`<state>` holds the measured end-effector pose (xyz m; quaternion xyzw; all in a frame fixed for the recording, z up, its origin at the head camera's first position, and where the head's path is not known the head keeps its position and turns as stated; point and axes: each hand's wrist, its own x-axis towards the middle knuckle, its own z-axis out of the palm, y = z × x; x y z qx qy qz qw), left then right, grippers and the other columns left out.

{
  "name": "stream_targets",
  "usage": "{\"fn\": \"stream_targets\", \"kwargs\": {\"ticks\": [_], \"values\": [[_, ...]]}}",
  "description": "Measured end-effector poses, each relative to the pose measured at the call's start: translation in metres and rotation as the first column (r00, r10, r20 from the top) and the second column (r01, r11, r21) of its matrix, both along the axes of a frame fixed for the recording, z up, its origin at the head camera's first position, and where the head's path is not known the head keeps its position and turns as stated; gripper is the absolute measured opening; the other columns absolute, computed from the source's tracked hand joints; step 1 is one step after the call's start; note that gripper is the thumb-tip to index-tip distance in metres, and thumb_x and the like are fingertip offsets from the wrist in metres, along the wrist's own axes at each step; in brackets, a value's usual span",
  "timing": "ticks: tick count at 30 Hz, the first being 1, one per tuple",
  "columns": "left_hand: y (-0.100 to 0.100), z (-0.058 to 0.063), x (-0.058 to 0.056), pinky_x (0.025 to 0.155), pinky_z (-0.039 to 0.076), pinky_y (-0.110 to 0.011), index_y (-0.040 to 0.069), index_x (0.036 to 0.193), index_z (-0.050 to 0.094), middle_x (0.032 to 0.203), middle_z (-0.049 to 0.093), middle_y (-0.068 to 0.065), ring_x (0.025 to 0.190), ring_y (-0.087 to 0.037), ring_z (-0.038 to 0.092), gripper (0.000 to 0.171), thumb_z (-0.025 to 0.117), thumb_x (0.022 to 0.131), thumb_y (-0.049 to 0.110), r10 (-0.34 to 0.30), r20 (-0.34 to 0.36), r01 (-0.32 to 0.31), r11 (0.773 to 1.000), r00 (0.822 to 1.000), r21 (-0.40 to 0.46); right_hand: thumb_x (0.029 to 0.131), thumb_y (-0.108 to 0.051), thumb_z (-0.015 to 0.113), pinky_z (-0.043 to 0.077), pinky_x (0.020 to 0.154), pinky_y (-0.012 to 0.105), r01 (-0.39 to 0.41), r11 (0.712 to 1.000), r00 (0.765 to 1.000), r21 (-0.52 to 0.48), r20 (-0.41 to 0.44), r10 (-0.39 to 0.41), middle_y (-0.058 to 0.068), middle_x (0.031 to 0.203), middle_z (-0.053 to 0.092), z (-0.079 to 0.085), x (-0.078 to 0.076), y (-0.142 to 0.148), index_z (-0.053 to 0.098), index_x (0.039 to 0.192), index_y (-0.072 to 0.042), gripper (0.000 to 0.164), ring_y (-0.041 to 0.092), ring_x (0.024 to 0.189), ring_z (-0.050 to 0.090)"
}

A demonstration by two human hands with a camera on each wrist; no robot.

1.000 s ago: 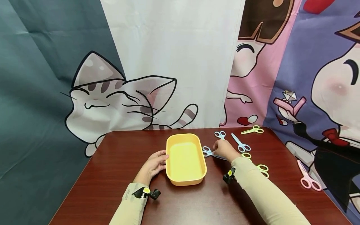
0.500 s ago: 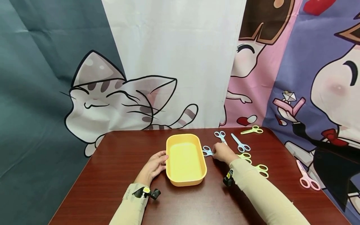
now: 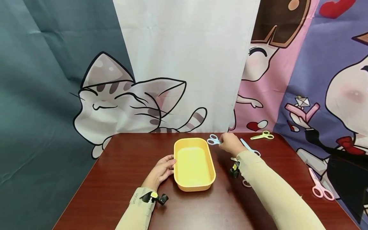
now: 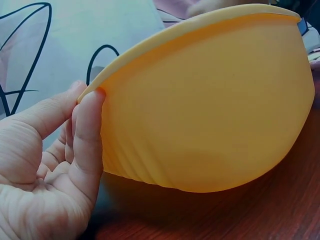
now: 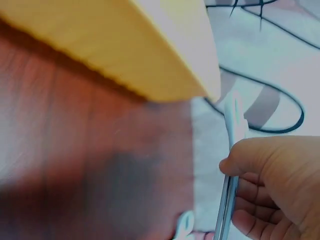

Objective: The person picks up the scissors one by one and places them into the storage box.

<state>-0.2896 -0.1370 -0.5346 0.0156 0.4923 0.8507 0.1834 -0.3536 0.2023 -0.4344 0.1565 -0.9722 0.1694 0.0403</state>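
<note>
In the head view my left hand is at the left side of a yellow plastic tray. The left wrist view shows its thumb and a finger pinching the tray's rim. Past the tray's right far corner, my right hand holds light blue scissors, handle loops toward the left. Up close in the right wrist view, thumb and fingers pinch these scissors around the middle, and they are tilted on edge. No scissors show inside the tray.
More scissors lie on the dark red table: a blue pair just right of my right hand, a yellow-green pair at the back, a pink pair at the right edge. My right forearm covers others. A cartoon-printed cloth hangs behind.
My right hand has lifted the near blue scissors off the table, moving up and away. The head view has shifted slightly. My left hand stays on the tray.
</note>
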Motion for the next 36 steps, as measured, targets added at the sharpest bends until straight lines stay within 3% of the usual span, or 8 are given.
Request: {"fn": "stream_targets", "kwargs": {"ticks": [4,8,16,21,27,36], "values": [[0.001,0.001,0.000,0.053,0.054,-0.020,0.011,0.106,0.056,0.078,0.062,0.002,0.062,-0.005,0.057,0.017,0.052,0.102,-0.004,-0.005,0.000,0.005,1.000,1.000,0.003,0.077,-0.008,0.071,0.050,0.066,0.038,-0.048,0.999,0.999,-0.016,-0.007,0.048,0.003,0.074,0.064,0.016,-0.003,-0.021,0.070,0.081,-0.007,0.004,0.022,0.069,0.056],[-0.001,0.000,0.001,0.053,0.055,-0.020,0.011,0.106,0.055,0.079,0.062,0.002,0.062,-0.005,0.058,0.016,0.052,0.101,-0.004,-0.014,0.000,0.014,1.000,1.000,0.012,0.077,-0.007,0.072,0.050,0.069,0.036,-0.132,0.991,0.991,0.031,0.012,0.132,0.001,0.078,0.064,0.025,-0.002,-0.051,0.070,0.084,-0.009,0.007,0.020,0.073,0.055],[0.001,-0.003,0.000,0.053,0.055,-0.020,0.011,0.107,0.055,0.079,0.062,0.002,0.062,-0.005,0.058,0.017,0.053,0.101,-0.005,-0.005,-0.002,0.005,1.000,1.000,0.006,0.079,-0.004,0.072,0.054,0.077,0.035,-0.251,0.960,0.968,0.123,0.030,0.249,0.002,0.087,0.067,0.020,-0.008,-0.096,0.072,0.089,-0.008,0.011,0.017,0.081,0.059],[0.001,0.000,0.000,0.053,0.055,-0.020,0.007,0.112,0.052,0.078,0.062,0.001,0.061,-0.005,0.058,0.016,0.053,0.100,-0.005,0.007,-0.008,-0.007,1.000,1.000,0.003,0.077,-0.002,0.073,0.053,0.075,0.035,-0.306,0.938,0.952,0.164,0.043,0.303,-0.002,0.081,0.066,0.012,-0.011,-0.109,0.071,0.083,-0.010,0.010,0.016,0.075,0.056],[0.002,0.001,0.000,0.051,0.053,-0.018,0.004,0.116,0.050,0.076,0.060,0.002,0.060,-0.004,0.057,0.018,0.054,0.100,-0.004,0.016,-0.010,-0.016,1.000,1.000,-0.016,0.077,0.000,0.075,0.053,0.075,0.033,-0.293,0.931,0.956,0.217,0.076,0.283,-0.005,0.079,0.064,0.000,-0.012,-0.117,0.070,0.080,-0.013,0.014,0.014,0.074,0.056],[0.002,-0.002,-0.001,0.052,0.054,-0.020,0.004,0.117,0.050,0.078,0.063,0.001,0.061,-0.005,0.059,0.019,0.054,0.100,-0.004,0.002,0.000,-0.002,1.000,1.000,-0.002,0.081,0.001,0.072,0.052,0.077,0.033,-0.277,0.942,0.957,0.191,0.140,0.254,-0.004,0.083,0.065,-0.016,-0.015,-0.125,0.070,0.081,-0.014,0.015,0.015,0.077,0.056]]}}
